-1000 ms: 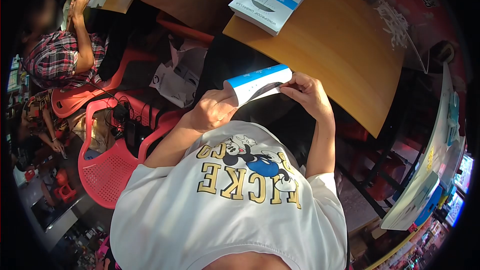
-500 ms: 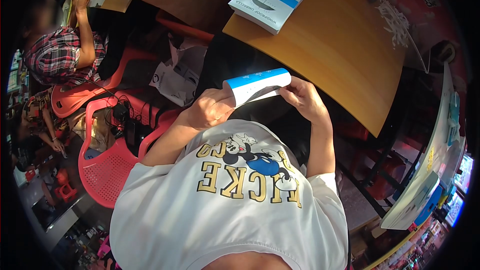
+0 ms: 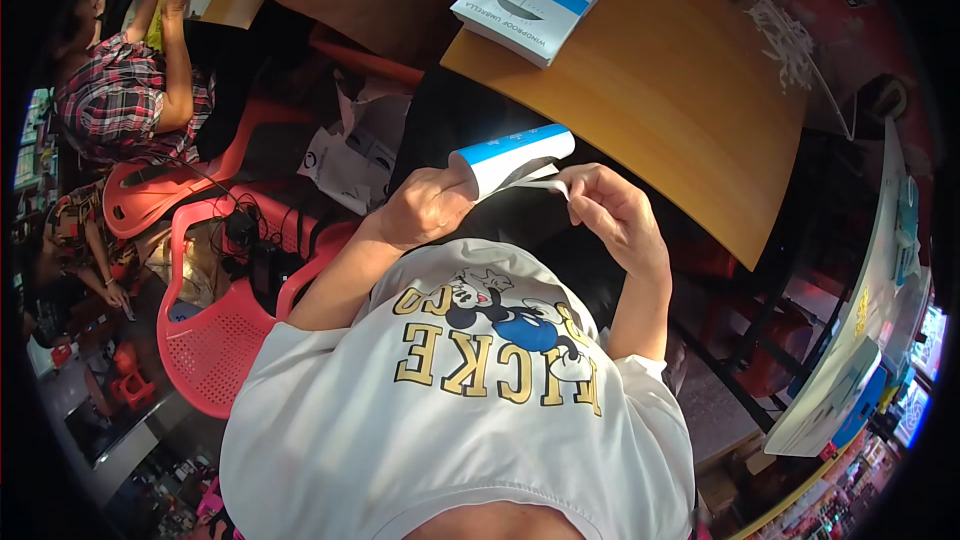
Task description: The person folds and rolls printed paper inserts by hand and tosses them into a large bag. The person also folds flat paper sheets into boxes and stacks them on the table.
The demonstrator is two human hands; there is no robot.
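My left hand (image 3: 430, 208) is closed around one end of a curled white sheet with a blue band (image 3: 512, 155), held above my lap. Its print resembles that of the stacked sheets on the table. My right hand (image 3: 610, 210) pinches a thin white strip (image 3: 545, 184) between thumb and fingers. This strip runs from the underside of the curled sheet to my fingertips. Whether the strip is still joined to the sheet, I cannot tell.
A stack of sheets marked "WINDPROOF UMBRELLA" (image 3: 535, 0) lies on the wooden table (image 3: 650, 90). White strips (image 3: 785, 45) are heaped near its far right edge. Red chairs (image 3: 215, 340) stand at left, where another person in a plaid shirt (image 3: 120, 100) works.
My right hand has left the sheet's edge and moved down a little, drawing out a white strip. The curled sheet has tilted slightly. The other person's arms have shifted.
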